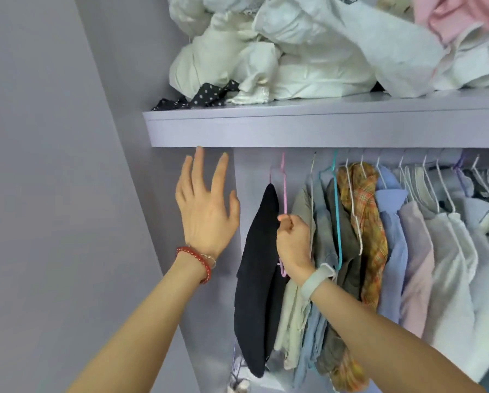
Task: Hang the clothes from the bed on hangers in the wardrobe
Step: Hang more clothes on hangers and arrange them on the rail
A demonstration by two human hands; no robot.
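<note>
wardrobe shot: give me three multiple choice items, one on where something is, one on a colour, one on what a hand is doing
1. Where does the black dotted cloth lie?
A. on the shelf above the rail
B. on a hanger
C. in the left hand

2. What colour is the hanger that the right hand grips?
A. teal
B. pink
C. white

3. How is the left hand?
A. gripping the black garment
B. pinching a hanger
C. open, fingers spread, holding nothing

Key: 1 A, it lies at the shelf's left end beside the white bundles. 2 B, the pink wire runs into the curled fingers beside the black garment. 3 C, its fingers are straight and apart below the shelf.
</note>
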